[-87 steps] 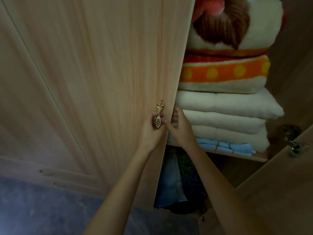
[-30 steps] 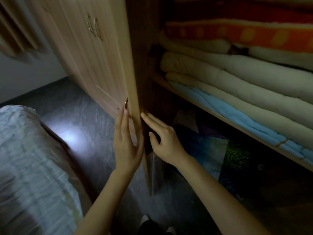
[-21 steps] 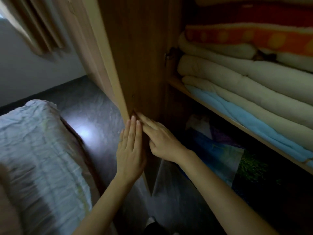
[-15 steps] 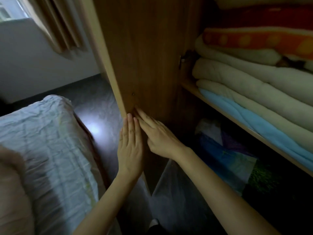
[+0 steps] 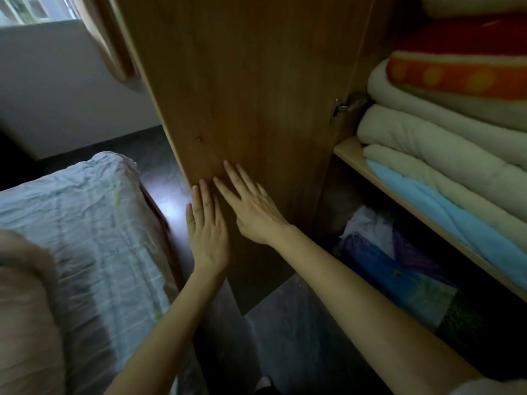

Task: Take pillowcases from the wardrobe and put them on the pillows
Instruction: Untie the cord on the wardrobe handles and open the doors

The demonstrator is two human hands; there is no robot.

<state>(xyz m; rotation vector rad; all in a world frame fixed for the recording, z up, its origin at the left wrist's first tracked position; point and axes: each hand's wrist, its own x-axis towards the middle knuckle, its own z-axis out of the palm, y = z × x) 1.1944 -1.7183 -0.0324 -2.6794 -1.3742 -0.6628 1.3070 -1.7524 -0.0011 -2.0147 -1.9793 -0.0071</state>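
We are at the opening step: the wardrobe door (image 5: 256,95) stands swung wide, our left hand (image 5: 206,232) and right hand (image 5: 252,209) flat on it, fingers straight, gripping nothing. Folded bedding (image 5: 445,155) fills the shelf (image 5: 346,151); we cannot pick out pillowcases yet. Next, we reach inside.

1. Left hand (image 5: 207,232): bare, no rings, no watch or band at wrist; nails short, unpainted.
2. Right hand (image 5: 254,212): bare too, no jewellery; nails short & plain.
3. Both forearms bare to frame edge.
4. Pale grey-white cloth sleeve edge (image 5: 484,387) at bottom right corner, by right upper arm; blurred, no detail.
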